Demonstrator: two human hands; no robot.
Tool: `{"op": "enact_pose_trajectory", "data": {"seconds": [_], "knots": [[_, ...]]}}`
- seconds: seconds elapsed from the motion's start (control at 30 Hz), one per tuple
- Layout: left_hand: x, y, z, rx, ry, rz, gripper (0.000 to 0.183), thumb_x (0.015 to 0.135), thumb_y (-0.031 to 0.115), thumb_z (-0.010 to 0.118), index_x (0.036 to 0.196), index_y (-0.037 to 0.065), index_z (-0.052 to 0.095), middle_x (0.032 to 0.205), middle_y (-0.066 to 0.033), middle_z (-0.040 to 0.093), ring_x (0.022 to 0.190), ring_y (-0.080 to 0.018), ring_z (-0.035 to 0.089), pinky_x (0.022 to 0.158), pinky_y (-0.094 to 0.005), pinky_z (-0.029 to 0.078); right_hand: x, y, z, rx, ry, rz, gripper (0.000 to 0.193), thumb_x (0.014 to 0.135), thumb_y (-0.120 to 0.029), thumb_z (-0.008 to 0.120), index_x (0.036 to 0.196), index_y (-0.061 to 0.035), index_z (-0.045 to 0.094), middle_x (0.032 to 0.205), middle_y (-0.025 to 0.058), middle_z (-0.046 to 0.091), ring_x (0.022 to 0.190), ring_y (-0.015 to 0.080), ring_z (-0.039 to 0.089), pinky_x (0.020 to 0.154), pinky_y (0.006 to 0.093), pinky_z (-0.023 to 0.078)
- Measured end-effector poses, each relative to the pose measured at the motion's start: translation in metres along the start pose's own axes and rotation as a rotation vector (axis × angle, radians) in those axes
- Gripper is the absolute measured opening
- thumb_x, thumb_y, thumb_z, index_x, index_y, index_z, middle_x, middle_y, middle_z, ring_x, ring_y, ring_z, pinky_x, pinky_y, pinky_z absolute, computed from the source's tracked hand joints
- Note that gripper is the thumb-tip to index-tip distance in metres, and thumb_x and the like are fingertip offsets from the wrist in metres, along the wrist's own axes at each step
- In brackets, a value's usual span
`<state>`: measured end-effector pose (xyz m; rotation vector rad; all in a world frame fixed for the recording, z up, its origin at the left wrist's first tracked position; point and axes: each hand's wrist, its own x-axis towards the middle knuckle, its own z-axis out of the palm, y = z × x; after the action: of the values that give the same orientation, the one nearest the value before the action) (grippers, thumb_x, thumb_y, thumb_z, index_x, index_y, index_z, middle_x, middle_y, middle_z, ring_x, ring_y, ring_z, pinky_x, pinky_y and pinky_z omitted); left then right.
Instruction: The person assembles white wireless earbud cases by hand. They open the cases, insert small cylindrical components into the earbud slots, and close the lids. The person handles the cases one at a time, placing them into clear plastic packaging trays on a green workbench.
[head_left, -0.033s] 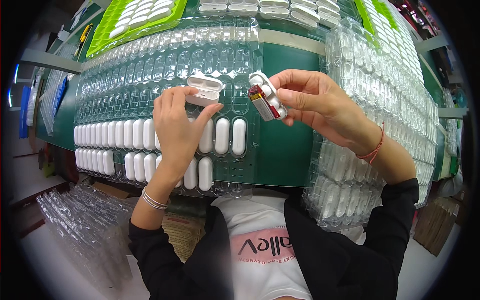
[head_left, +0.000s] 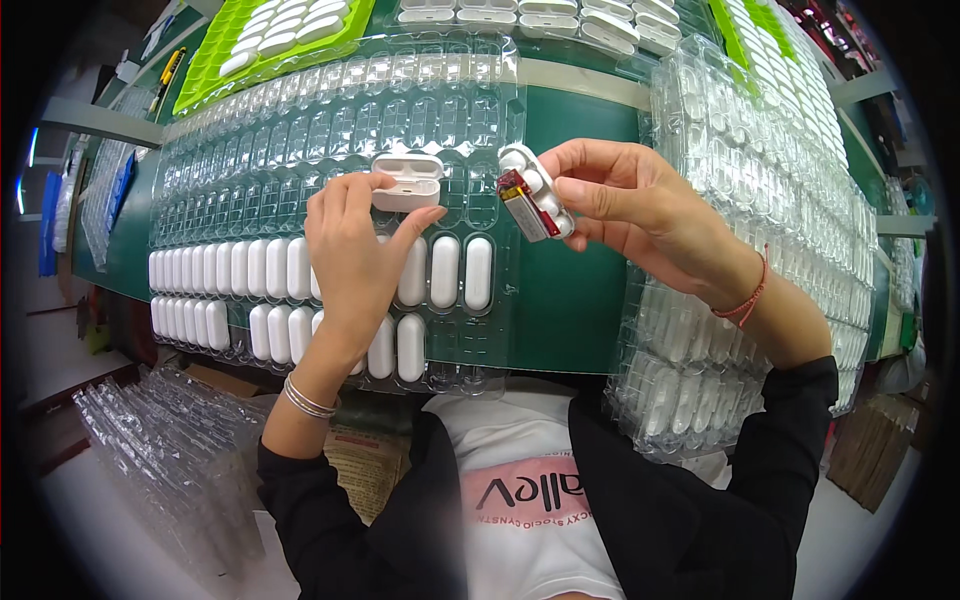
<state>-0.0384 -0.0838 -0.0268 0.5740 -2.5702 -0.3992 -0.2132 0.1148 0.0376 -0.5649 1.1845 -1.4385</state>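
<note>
Take the gap between the two hands as the dial's centre, with twelve pointing away from the wearer. At nine o'clock the left hand (head_left: 352,240) grips an open white case (head_left: 405,198), a finger across one end and the thumb near the other; its lid stands raised on the twelve-o'clock side. Whether the case rests on the clear tray (head_left: 245,140) below or hangs just over it, I cannot tell.

At three o'clock the right hand (head_left: 640,200) pinches a white insert (head_left: 549,200) by its edge, thumb on the near face. A silver block (head_left: 527,219) and a red board (head_left: 511,184) face nine o'clock, apart from the case.

Good handling, I judge, means a light pinch on the white plastic alone, off the board and block, since those parts look easy to knock or bend. The left grip seems best kept low on the body, leaving hinge and opening free, the case level and lid well back. Elbows and knuckles should clear the closed white cases (head_left: 445,272) from six to eight o'clock, and the stacked clear trays (head_left: 760,190) farther out toward three.
</note>
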Motion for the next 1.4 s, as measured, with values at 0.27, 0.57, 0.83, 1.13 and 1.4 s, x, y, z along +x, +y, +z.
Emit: {"op": "enact_pose_trajectory", "data": {"seconds": [0.27, 0.57, 0.83, 1.13, 1.4], "knots": [[-0.004, 0.037, -0.034, -0.328, 0.071, 0.217, 0.038, 0.075, 0.004, 0.077, 0.11, 0.003, 0.065, 0.113, -0.0144, 0.061, 0.1, -0.0296, 0.058, 0.082, -0.0369, 0.048, -0.001, -0.001, -0.004, 0.096, -0.079, 0.107, 0.026, 0.092, -0.021, 0.066, 0.11, -0.0025, 0.065, 0.098, 0.0018, 0.066, 0.084, 0.0062, 0.059, 0.07, 0.021, 0.047], [-0.01, 0.065, -0.02, -0.6, 0.063, 0.318, 0.035, 0.073, 0.001, 0.077, 0.107, 0.004, 0.07, 0.094, -0.0092, 0.066, 0.077, -0.02, 0.062, 0.064, -0.0284, 0.05, -0.004, 0.002, 0.006, 0.013, -0.148, 0.185, 0.031, 0.093, -0.025, 0.065, 0.113, -0.0011, 0.064, 0.094, 0.0025, 0.065, 0.083, 0.0087, 0.059, 0.07, 0.0228, 0.048], [-0.024, 0.074, -0.017, -0.924, 0.056, -0.029, 0.022, 0.085, 0.002, 0.071, 0.106, -0.002, 0.068, 0.09, -0.0109, 0.067, 0.074, -0.0167, 0.062, 0.064, -0.025, 0.048, -0.008, 0.011, 0.016, -0.523, -0.082, -0.25, 0.031, 0.088, -0.018, 0.071, 0.111, 0.0017, 0.064, 0.092, 0.0075, 0.067, 0.078, 0.0136, 0.064, 0.065, 0.0269, 0.052], [-0.035, 0.08, -0.014, -0.459, 0.199, 0.181, 0.024, 0.081, 0.002, 0.074, 0.102, -0.007, 0.068, 0.089, -0.0155, 0.069, 0.073, -0.0222, 0.066, 0.061, -0.03, 0.053, -0.014, 0.02, 0.024, -0.899, -0.002, -0.573, 0.014, 0.08, -0.004, 0.066, 0.094, 0.0012, 0.065, 0.074, 0.0132, 0.061, 0.065, 0.0299, 0.06, 0.058, 0.0361, 0.047], [-0.038, 0.082, -0.008, -0.434, 0.256, 0.225, 0.026, 0.078, 0.0, 0.074, 0.102, -0.008, 0.068, 0.082, -0.0154, 0.069, 0.067, -0.0222, 0.066, 0.057, -0.0297, 0.053, -0.016, 0.011, 0.029, -0.834, -0.031, -0.325, 0.015, 0.081, -0.008, 0.067, 0.091, 0.0021, 0.062, 0.073, 0.0156, 0.063, 0.063, 0.0313, 0.062, 0.057, 0.0364, 0.047]]}}
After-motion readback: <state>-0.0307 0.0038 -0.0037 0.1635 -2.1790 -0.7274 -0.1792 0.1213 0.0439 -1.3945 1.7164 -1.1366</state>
